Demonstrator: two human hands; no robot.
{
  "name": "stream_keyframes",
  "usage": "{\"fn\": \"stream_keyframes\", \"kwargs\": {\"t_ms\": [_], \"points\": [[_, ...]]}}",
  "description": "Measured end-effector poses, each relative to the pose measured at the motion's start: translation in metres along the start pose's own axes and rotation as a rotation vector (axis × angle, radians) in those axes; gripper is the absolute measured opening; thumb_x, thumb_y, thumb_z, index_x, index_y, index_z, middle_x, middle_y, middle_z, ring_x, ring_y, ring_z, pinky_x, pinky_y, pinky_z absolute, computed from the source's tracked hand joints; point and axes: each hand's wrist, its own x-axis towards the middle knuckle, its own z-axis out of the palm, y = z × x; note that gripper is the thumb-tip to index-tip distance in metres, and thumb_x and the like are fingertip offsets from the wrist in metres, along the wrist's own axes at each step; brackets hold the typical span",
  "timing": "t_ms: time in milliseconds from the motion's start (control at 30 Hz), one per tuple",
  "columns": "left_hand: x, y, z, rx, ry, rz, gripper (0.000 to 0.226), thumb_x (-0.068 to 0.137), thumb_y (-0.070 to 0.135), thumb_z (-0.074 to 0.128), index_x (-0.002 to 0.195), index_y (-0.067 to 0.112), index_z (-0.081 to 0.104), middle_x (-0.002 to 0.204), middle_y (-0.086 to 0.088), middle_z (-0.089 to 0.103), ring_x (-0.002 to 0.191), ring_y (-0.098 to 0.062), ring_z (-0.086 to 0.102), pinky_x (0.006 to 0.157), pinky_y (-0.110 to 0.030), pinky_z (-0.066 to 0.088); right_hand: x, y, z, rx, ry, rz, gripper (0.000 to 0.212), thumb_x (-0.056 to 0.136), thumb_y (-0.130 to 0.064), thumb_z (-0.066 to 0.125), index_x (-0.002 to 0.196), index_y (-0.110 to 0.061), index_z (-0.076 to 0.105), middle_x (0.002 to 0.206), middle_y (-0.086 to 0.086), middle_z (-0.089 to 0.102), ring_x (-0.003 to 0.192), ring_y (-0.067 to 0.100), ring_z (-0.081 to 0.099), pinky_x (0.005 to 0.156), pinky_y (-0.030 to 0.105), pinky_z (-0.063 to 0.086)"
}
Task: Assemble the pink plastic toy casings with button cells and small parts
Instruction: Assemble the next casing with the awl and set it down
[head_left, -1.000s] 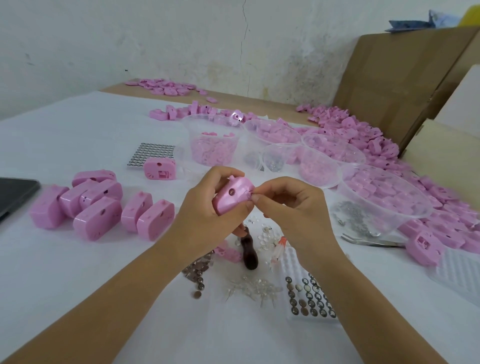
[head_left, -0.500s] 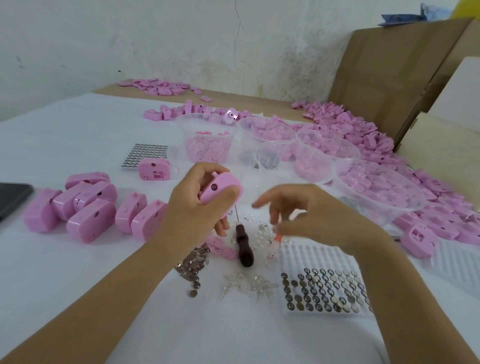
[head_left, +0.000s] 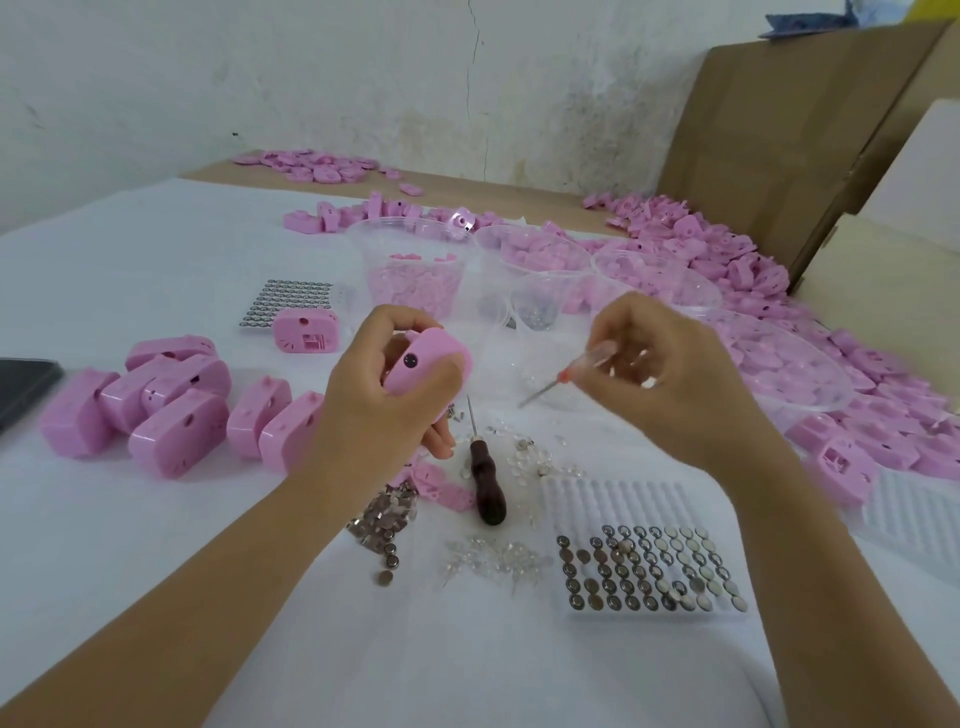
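The left hand (head_left: 387, 395) was closed around one pink casing (head_left: 434, 364) and held it above the white table (head_left: 130, 545), with the side that had a small dark hole turned toward the camera. The right hand (head_left: 660, 374) was closed on a small screwdriver (head_left: 566, 371) with a clear handle and an orange collar; its thin metal tip pointed down and to the left, near the casing but not touching it. I judged that the step in hand was the fastening of this casing, and that the two halves were already put together, because it looked closed like the finished casings (head_left: 176, 405) that lay in a group on the left side of the table. The next move called for bringing the tip into the screw hole, which could not be seen from here, so the left hand probably had to turn the casing first. A dark-handled awl (head_left: 485, 478) lay on the table just below the hands, and the tray of button cells (head_left: 649, 566) was nearer to the person, on the right. Clear bowls (head_left: 415, 270) with pink parts stood behind the hands.
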Motion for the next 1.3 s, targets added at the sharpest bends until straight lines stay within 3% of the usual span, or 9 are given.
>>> {"fn": "stream_keyframes", "kwargs": {"t_ms": [100,200,367,467,567,733,867,1100,1300], "points": [[-0.001,0.001,0.000,0.025,0.011,0.039,0.016,0.073,0.024,0.064,0.084,0.031,0.055,0.066,0.006,0.060,0.039,-0.024,0.057,0.036,-0.026,0.045,0.000,-0.003,-0.004,0.243,0.214,0.070,0.026,0.074,-0.012,0.071,0.073,-0.021,0.048,0.058,-0.007,0.059,0.049,0.009,0.049,0.046,0.023,0.041],[-0.001,0.003,-0.001,0.065,0.044,0.063,0.019,0.071,0.026,0.065,0.082,0.036,0.055,0.069,0.007,0.060,0.039,-0.024,0.057,0.037,-0.026,0.045,0.002,-0.006,-0.004,0.457,0.317,0.083,0.015,0.073,-0.008,0.059,0.076,-0.017,0.049,0.057,-0.005,0.064,0.048,0.009,0.056,0.047,0.021,0.046],[-0.003,0.005,-0.002,0.103,0.093,0.120,0.022,0.070,0.024,0.066,0.081,0.039,0.054,0.079,-0.005,0.057,0.040,-0.013,0.059,0.037,-0.025,0.046,0.001,-0.013,-0.001,0.502,0.420,-0.045,0.018,0.076,-0.002,0.056,0.078,-0.018,0.064,0.062,-0.007,0.065,0.053,0.010,0.059,0.054,0.018,0.049],[-0.003,0.005,-0.003,0.114,0.095,0.138,0.022,0.072,0.023,0.067,0.085,0.034,0.053,0.083,-0.014,0.055,0.042,-0.012,0.060,0.036,-0.022,0.045,0.000,-0.015,0.001,0.488,0.421,-0.071,0.019,0.077,-0.002,0.056,0.077,-0.020,0.063,0.063,-0.009,0.065,0.055,0.008,0.059,0.054,0.017,0.048],[-0.002,0.004,-0.004,0.147,0.107,0.149,0.022,0.072,0.025,0.067,0.085,0.035,0.052,0.079,-0.011,0.055,0.041,-0.012,0.058,0.036,-0.024,0.045,-0.001,-0.016,0.003,0.459,0.376,-0.075,0.019,0.077,-0.002,0.056,0.077,-0.020,0.063,0.063,-0.007,0.065,0.054,0.007,0.058,0.055,0.018,0.049],[-0.002,0.003,-0.005,0.244,0.120,0.195,0.025,0.072,0.026,0.067,0.087,0.036,0.051,0.075,-0.002,0.055,0.049,-0.030,0.058,0.036,-0.044,0.049,-0.002,-0.018,0.007,0.432,0.311,-0.063,0.017,0.078,-0.004,0.057,0.078,-0.020,0.063,0.073,0.013,0.066,0.057,0.010,0.059,0.055,0.020,0.050],[-0.002,0.003,-0.005,0.255,0.125,0.201,0.024,0.072,0.027,0.067,0.087,0.037,0.051,0.075,-0.002,0.055,0.046,-0.027,0.058,0.035,-0.046,0.048,-0.003,-0.018,0.007,0.423,0.304,-0.050,0.016,0.077,-0.006,0.058,0.077,-0.021,0.063,0.073,0.004,0.070,0.060,0.011,0.060,0.057,0.025,0.050],[-0.002,0.003,-0.004,0.250,0.109,0.182,0.022,0.072,0.026,0.066,0.086,0.036,0.051,0.074,-0.002,0.057,0.041,-0.018,0.058,0.034,-0.044,0.048,-0.003,-0.018,0.007,0.409,0.302,-0.051,0.015,0.077,-0.007,0.058,0.078,-0.021,0.063,0.077,0.008,0.069,0.061,0.013,0.060,0.057,0.025,0.051],[-0.002,0.004,-0.004,0.245,0.098,0.169,0.021,0.073,0.025,0.064,0.085,0.036,0.051,0.077,0.003,0.059,0.042,-0.016,0.059,0.036,-0.043,0.050,-0.003,-0.019,0.008,0.408,0.296,-0.060,0.013,0.077,-0.006,0.059,0.078,-0.019,0.063,0.070,-0.006,0.070,0.061,0.010,0.061,0.059,0.024,0.051]]}}
